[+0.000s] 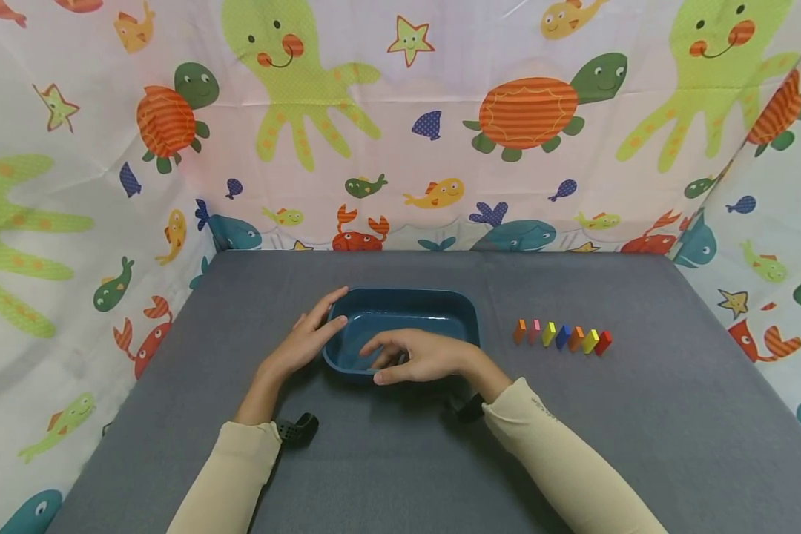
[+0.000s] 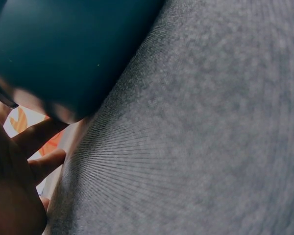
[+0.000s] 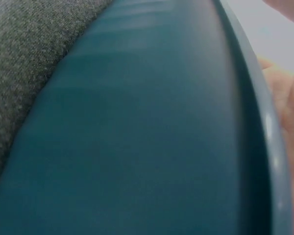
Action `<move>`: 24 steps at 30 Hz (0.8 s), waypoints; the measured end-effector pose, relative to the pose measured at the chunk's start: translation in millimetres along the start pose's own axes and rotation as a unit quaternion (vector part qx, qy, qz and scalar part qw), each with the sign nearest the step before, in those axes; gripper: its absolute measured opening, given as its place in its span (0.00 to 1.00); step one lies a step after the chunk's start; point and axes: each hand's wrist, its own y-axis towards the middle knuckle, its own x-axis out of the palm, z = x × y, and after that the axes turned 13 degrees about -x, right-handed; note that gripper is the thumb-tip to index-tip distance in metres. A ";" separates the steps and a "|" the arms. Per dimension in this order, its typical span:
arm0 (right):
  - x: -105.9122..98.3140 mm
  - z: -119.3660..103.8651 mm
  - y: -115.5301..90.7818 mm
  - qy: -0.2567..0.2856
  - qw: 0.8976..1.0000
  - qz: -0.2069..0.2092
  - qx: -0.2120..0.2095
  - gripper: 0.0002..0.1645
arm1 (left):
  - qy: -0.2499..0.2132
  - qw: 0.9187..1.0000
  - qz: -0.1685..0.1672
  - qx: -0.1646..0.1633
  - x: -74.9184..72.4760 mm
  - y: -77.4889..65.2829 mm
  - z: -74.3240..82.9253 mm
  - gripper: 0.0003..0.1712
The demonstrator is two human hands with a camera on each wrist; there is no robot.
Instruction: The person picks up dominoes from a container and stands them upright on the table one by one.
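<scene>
A dark blue rectangular tub (image 1: pixel 400 297) stands on the grey tabletop. At its left end my left hand (image 1: pixel 300 345) holds the wall, thumb over the rim and fingers spread along the outside. The left wrist view shows these fingers (image 2: pixel 39 139) against the outer wall. My right hand (image 1: pixel 420 356) is over the tub's front part, fingers loosely bent towards the inside and thumb near the front rim. No object shows between its fingers. In the right wrist view the tub's outer wall (image 3: pixel 137 122) covers most of the right fingers.
To the right of the tub, several small coloured blocks (image 1: pixel 563 337) stand upright in a spaced row: orange, pink, yellow, blue and red ones. A patterned cloth (image 1: pixel 400 96) with sea animals rises behind the table and along both sides.
</scene>
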 end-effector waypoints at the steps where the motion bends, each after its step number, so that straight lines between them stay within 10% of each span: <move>1: -0.5 -0.2 -0.6 0.003 1.000 0.002 -0.001 0.31 | 0.000 1.000 0.000 0.000 0.0 0.0 0.0 0.33; 24: -10.4 4.7 -12.1 0.073 0.996 0.052 -0.022 0.30 | 0.004 1.000 0.003 -0.001 -0.2 1.6 -2.4 0.34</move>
